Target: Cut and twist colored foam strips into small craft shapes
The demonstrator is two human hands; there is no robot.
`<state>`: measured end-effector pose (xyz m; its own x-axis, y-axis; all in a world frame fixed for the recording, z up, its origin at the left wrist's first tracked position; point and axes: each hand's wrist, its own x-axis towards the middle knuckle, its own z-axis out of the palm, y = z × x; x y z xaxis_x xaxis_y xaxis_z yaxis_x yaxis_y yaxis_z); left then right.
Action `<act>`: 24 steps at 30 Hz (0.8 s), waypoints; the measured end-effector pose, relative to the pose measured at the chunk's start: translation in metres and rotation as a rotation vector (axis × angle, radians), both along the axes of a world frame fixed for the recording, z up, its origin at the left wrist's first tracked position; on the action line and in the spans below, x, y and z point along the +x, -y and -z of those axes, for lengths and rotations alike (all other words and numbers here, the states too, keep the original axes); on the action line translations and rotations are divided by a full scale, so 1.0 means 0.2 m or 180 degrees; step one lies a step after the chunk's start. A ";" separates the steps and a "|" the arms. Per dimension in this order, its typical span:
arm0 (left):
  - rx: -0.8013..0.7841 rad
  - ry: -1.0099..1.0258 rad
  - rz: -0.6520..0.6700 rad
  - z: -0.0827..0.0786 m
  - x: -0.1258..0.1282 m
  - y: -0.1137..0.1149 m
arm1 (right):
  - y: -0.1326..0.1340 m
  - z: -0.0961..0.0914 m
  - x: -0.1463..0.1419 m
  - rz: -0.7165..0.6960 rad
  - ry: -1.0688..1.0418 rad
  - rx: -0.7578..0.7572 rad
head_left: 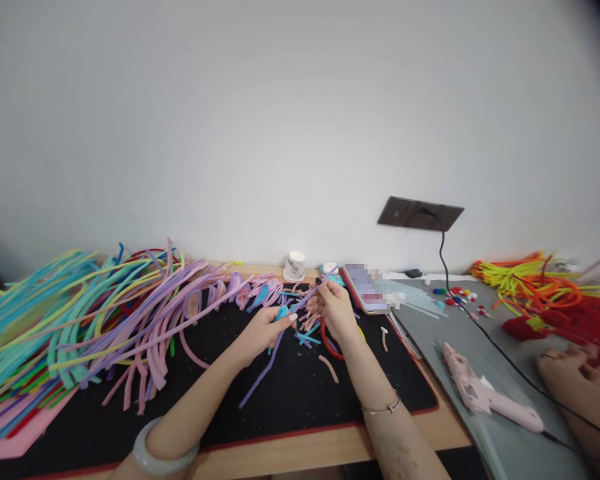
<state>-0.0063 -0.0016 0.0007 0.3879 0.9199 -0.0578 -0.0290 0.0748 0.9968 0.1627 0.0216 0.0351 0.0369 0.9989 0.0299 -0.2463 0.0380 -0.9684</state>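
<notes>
My left hand (273, 328) is closed in a pinch around a small blue looped piece of pipe cleaner (282, 312) and a purple pipe cleaner (258, 385). The purple stem's loose end hangs down to the left, over the black mat (280, 417). Its other part runs up to the right into my right hand (333, 307), whose thumb and forefinger pinch it. Short cut bits of blue and pink pipe cleaner (307, 339) lie behind and between my hands. A red curved stem (330, 348) shows under my right wrist.
Long pastel pipe cleaners (105, 320) are heaped at left. A paper cup (295, 265) and a phone (364, 290) stand and lie at the back. At right are a pink glue gun (487, 395), a black cord (473, 319), small pompoms (455, 297) and another person's hands (575, 373) with red stems.
</notes>
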 end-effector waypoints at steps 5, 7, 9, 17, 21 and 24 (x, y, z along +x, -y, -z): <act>-0.0202 0.0210 -0.0339 0.00 -0.01 -0.02 | 0.07 0.02 0.22 0.0195 0.2057 -0.0105; -0.0197 0.0201 -0.0435 -0.01 -0.01 -0.03 | 0.13 0.04 0.31 0.0189 0.3314 -0.0220; -0.0141 0.0176 -0.0486 -0.01 -0.01 -0.03 | 0.18 0.07 0.36 0.0244 0.4071 -0.0430; -0.0284 0.0273 -0.0233 0.00 -0.02 -0.04 | 0.22 0.03 0.33 0.0085 0.4861 -0.0884; -0.0459 0.0385 -0.0171 0.00 -0.02 -0.03 | 0.25 -0.02 0.41 0.0059 0.4545 -0.0855; -0.0494 0.0422 -0.0172 0.00 -0.02 -0.03 | 0.32 -0.03 0.45 0.0105 0.3832 -0.0908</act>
<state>-0.0109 0.0042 0.0016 0.3518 0.9236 -0.1522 -0.1673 0.2220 0.9606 0.2531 -0.0418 0.0419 0.1619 0.9744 -0.1562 0.8035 -0.2221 -0.5523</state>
